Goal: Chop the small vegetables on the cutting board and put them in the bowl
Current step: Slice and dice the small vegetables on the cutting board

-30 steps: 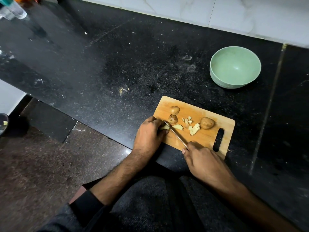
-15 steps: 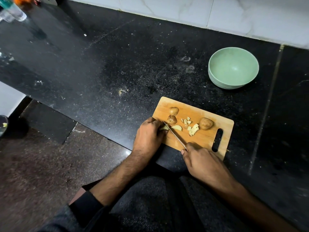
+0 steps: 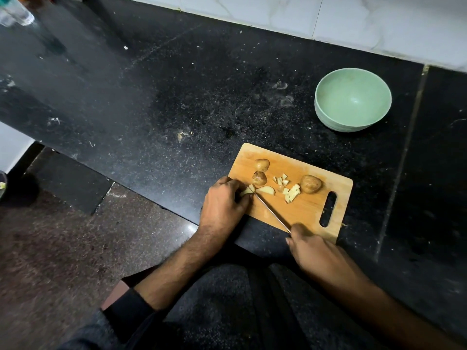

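— From over the shoulder, what's on the cutting board (image 3: 303,210)?

— Small round vegetables with brown skin, potato-like I'd say. Three are whole or nearly so: one at the far left (image 3: 262,164), one just below it (image 3: 259,178), one nearer the handle slot (image 3: 311,184). Between them lies a scatter of pale diced bits (image 3: 290,192) and a bigger pale wedge (image 3: 266,190).

— And the hands?

— The left hand (image 3: 223,208) is curled down on a pale piece (image 3: 246,191) at the board's left edge, pinning it. The right hand (image 3: 313,251) is closed round the handle of a thin knife (image 3: 271,213), the blade running diagonally up to that piece.

— How would they handle?

— Firm and light, I'd guess. Round ones will roll, and the cut faces look wet, so probably slippery. Best held flat side down, fingertips tucked back from the blade.

— The board?

— Smooth light wood, rounded corners, sitting on a speckled black stone tabletop (image 3: 177,97).

— The bowl?

— A matte pale-green bowl (image 3: 328,117), well apart beyond the board, nothing in it yet.
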Demonstrator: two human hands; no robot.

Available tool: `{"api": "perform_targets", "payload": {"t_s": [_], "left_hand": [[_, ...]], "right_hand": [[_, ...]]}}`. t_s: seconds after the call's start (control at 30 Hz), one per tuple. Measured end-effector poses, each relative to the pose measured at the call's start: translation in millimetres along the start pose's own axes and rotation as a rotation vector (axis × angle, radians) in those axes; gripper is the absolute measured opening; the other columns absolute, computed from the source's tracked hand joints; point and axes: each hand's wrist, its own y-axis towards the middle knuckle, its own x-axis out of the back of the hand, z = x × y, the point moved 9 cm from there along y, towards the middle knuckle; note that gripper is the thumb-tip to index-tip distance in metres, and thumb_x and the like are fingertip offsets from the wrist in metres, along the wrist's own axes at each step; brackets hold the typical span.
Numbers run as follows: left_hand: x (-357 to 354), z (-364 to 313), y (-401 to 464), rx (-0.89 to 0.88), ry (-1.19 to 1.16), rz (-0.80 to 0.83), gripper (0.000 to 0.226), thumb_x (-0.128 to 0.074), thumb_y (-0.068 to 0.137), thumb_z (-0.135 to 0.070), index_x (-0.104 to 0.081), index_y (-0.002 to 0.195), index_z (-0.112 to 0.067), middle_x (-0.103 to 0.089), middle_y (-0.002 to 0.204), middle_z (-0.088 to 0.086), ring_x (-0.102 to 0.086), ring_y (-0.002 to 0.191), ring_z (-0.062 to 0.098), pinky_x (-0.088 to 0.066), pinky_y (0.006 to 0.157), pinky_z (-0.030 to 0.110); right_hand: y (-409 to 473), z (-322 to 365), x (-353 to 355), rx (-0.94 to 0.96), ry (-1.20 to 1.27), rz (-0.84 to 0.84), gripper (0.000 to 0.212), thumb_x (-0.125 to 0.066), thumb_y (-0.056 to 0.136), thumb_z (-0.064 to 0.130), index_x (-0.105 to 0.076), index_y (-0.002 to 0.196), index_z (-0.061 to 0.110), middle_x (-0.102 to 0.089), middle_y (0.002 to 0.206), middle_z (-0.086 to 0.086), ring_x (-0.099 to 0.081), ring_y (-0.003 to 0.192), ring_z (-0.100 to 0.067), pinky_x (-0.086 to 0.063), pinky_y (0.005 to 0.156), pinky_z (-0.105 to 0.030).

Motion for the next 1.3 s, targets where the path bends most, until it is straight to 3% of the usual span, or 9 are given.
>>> {"api": "perform_targets", "payload": {"t_s": [0.13,0.33,0.43,0.6,0.8,0.9,1.1,1.23,1.3], "left_hand": [[-1.4,6.3,-0.2,0.016,0.001,0.005,0.024,-0.075,0.085,-0.038,-0.071,0.100,-0.020,-0.062,0.096,-0.005,-0.062,0.087,0.016,-0.054,0.077,0.035],[3.1,6.2,-6.7,0.007,-0.029,0.024,0.033,-0.081,0.080,-0.038,-0.070,0.104,-0.018,-0.059,0.097,-0.005,-0.062,0.087,0.016,-0.053,0.078,0.031],[4.5,7.7,-7.1,0.014,-0.005,-0.001,0.023,-0.078,0.083,-0.031,-0.070,0.099,-0.017,-0.060,0.096,-0.004,-0.062,0.085,0.017,-0.053,0.076,0.033],[3.2,5.1,-6.0,0.005,0.009,-0.005,0.014,-0.076,0.084,-0.025,-0.072,0.092,-0.016,-0.063,0.095,0.000,-0.062,0.085,0.022,-0.052,0.075,0.036],[3.6,7.9,-3.2,0.021,-0.012,-0.010,0.012,-0.079,0.081,-0.025,-0.074,0.088,-0.016,-0.065,0.090,0.001,-0.062,0.081,0.022,-0.052,0.074,0.036],[5.0,10.3,-2.9,0.038,-0.036,-0.010,0.012,-0.080,0.080,-0.025,-0.075,0.087,-0.018,-0.066,0.090,-0.001,-0.062,0.081,0.019,-0.051,0.074,0.033],[4.4,13.0,-2.9,0.042,-0.042,-0.001,0.016,-0.081,0.080,-0.027,-0.074,0.090,-0.016,-0.068,0.091,-0.001,-0.063,0.082,0.018,-0.053,0.076,0.034],[3.9,13.0,-3.7,0.037,-0.042,0.011,0.020,-0.081,0.079,-0.027,-0.074,0.094,-0.016,-0.067,0.093,-0.001,-0.064,0.083,0.017,-0.054,0.077,0.034],[5.6,13.4,-6.0,0.036,-0.058,0.013,0.025,-0.084,0.077,-0.028,-0.074,0.097,-0.017,-0.066,0.092,-0.003,-0.063,0.084,0.013,-0.053,0.078,0.028]], "right_hand": [[-17.3,-7.7,3.6,-0.006,0.058,-0.007,0.020,-0.025,0.106,0.043,-0.034,0.098,0.027,-0.056,0.082,0.007,-0.062,0.077,-0.012,-0.053,0.074,-0.042],[-2.1,12.1,18.5,0.120,-0.034,-0.145,0.034,-0.018,0.107,0.040,-0.043,0.120,0.021,-0.057,0.069,0.003,-0.056,0.055,-0.002,-0.044,0.050,-0.017],[9.7,22.6,21.4,0.148,-0.054,-0.178,0.032,-0.020,0.107,0.037,-0.045,0.116,0.020,-0.054,0.065,0.004,-0.052,0.050,-0.001,-0.040,0.047,-0.016],[18.4,27.7,21.5,0.153,-0.077,-0.177,0.026,-0.024,0.106,0.033,-0.046,0.106,0.020,-0.054,0.062,0.006,-0.057,0.052,-0.003,-0.053,0.054,-0.022],[26.5,37.4,28.1,0.144,-0.141,-0.230,0.022,-0.029,0.107,0.033,-0.046,0.101,0.020,-0.053,0.059,0.006,-0.050,0.047,-0.005,-0.036,0.043,-0.020],[25.8,39.4,27.8,0.149,-0.167,-0.222,0.022,-0.030,0.107,0.031,-0.047,0.103,0.017,-0.056,0.062,0.006,-0.052,0.049,-0.009,-0.042,0.047,-0.025],[1.1,8.8,14.4,0.092,-0.152,-0.118,0.019,-0.025,0.107,0.034,-0.036,0.099,0.021,-0.052,0.062,0.006,-0.045,0.046,0.000,-0.032,0.046,-0.018],[-9.0,-2.3,10.7,0.029,-0.115,-0.058,0.016,-0.025,0.107,0.035,-0.031,0.097,0.024,-0.050,0.066,0.005,-0.051,0.057,-0.010,-0.041,0.058,-0.030],[-11.6,0.3,15.3,0.037,-0.099,-0.063,0.017,-0.024,0.107,0.038,-0.031,0.097,0.026,-0.050,0.068,0.006,-0.050,0.057,-0.007,-0.043,0.058,-0.029]]}}
